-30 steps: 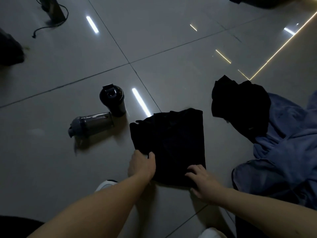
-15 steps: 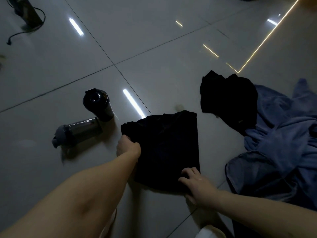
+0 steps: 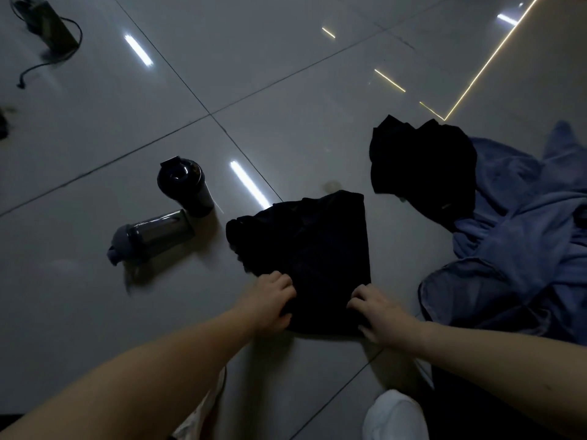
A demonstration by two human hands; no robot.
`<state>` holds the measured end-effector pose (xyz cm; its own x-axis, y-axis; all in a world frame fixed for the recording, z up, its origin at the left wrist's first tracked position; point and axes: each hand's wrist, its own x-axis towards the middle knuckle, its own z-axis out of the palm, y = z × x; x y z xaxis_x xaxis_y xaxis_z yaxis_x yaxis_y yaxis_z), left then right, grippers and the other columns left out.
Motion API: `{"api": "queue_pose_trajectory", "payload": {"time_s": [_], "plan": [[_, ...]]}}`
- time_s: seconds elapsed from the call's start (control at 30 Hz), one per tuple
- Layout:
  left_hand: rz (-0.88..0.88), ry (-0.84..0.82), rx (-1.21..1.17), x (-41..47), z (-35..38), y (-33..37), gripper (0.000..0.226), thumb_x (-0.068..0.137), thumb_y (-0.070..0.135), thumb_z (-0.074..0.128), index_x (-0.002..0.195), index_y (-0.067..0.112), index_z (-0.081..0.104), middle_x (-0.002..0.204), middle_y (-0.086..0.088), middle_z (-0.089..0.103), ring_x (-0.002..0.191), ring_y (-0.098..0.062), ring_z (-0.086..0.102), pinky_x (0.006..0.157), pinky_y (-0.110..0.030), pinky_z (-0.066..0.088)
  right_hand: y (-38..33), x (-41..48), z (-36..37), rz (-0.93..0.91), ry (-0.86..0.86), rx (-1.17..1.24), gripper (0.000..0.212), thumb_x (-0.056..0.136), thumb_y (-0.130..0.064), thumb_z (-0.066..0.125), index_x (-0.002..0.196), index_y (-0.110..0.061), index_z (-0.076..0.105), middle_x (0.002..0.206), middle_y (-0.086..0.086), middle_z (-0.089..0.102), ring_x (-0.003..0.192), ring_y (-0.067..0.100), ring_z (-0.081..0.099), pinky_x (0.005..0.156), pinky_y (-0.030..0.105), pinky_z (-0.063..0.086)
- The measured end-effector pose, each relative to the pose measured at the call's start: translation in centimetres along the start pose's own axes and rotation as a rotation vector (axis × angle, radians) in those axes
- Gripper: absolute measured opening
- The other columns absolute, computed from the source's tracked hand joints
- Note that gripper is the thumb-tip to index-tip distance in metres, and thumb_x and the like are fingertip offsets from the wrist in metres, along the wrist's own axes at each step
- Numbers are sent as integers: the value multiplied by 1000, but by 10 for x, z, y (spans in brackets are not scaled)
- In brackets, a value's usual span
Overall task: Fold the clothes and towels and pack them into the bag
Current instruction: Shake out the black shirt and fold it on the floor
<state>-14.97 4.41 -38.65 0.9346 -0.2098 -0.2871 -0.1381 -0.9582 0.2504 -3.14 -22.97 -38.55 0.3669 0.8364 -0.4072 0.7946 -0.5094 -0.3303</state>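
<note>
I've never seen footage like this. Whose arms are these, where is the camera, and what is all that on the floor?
There is no machine here. A person wears a camera on the head that looks forward and down, so the two bare arms are their own, reaching over a glossy tiled floor. The left hand and the right hand each grip a near corner of a partly folded black garment lying flat. To its right lies a crumpled black garment, overlapping a big blue cloth. To the left, an upright dark bottle stands beside a second bottle lying on its side. A dark device with a cable sits at the far left, and a white shoe shows at the bottom. No bag is in view.
</note>
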Motion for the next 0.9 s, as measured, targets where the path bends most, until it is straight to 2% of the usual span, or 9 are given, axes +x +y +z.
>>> {"api": "queue_pose_trajectory", "payload": {"time_s": [0.07, 0.27, 0.37, 0.47, 0.57, 0.67, 0.77, 0.9], "plan": [[37, -122, 95, -3, 2, 0, 51, 86, 50, 55, 123, 14, 58, 133, -7, 46, 123, -27, 40, 103, -40, 41, 3, -4, 1, 24, -96, -67, 41, 88, -28, 63, 127, -16, 56, 130, 6, 42, 119, 25, 41, 100, 39, 43], [54, -169, 217, -8, 1, 3, 57, 84, 57, 52, 123, 15, 53, 132, -10, 46, 121, -30, 40, 104, -42, 39, 7, -7, 0, -41, -144, -99, 53, 83, -36, 70, 130, -17, 55, 133, 6, 39, 121, 25, 38, 101, 38, 43], [191, -86, 299, -8, 1, 1, 47, 82, 53, 55, 113, 18, 55, 125, -9, 51, 114, -29, 46, 104, -44, 39, 12, -7, -1, -100, -110, -136, 53, 79, -26, 70, 129, -17, 55, 133, 7, 42, 119, 27, 41, 96, 38, 45], [289, -117, 319, -8, 1, 2, 44, 83, 52, 58, 113, 19, 53, 122, -7, 50, 110, -27, 46, 98, -42, 42, 17, -11, -3, -146, -107, -157, 54, 76, -17, 66, 129, -15, 55, 133, 9, 44, 117, 27, 43, 93, 39, 47], [240, -191, 332, -6, -4, 3, 38, 90, 33, 57, 122, 16, 46, 130, -10, 42, 116, -29, 41, 97, -43, 41, 22, -12, 0, -200, 6, -190, 45, 72, -6, 66, 116, -15, 62, 121, 9, 54, 103, 27, 55, 79, 36, 53], [209, -201, 389, -3, -9, 2, 31, 94, 19, 51, 124, 12, 46, 133, -13, 42, 118, -31, 40, 94, -42, 42, 24, -8, 9, -198, 107, -177, 29, 70, -7, 69, 98, -16, 67, 105, 7, 60, 88, 25, 60, 65, 31, 53], [188, -207, 402, 1, -8, 2, 29, 97, 19, 47, 125, 10, 50, 134, -13, 44, 120, -32, 41, 95, -42, 42, 26, -3, 12, -194, 148, -115, 20, 73, -10, 73, 92, -15, 69, 100, 7, 61, 87, 26, 59, 64, 35, 55], [194, -187, 348, 3, -8, -3, 44, 88, 39, 59, 123, 14, 57, 138, -11, 46, 128, -31, 39, 105, -42, 40, 28, -3, 5, -174, 133, -29, 20, 75, -19, 70, 94, -14, 67, 106, 6, 62, 96, 25, 58, 75, 35, 55]]}}
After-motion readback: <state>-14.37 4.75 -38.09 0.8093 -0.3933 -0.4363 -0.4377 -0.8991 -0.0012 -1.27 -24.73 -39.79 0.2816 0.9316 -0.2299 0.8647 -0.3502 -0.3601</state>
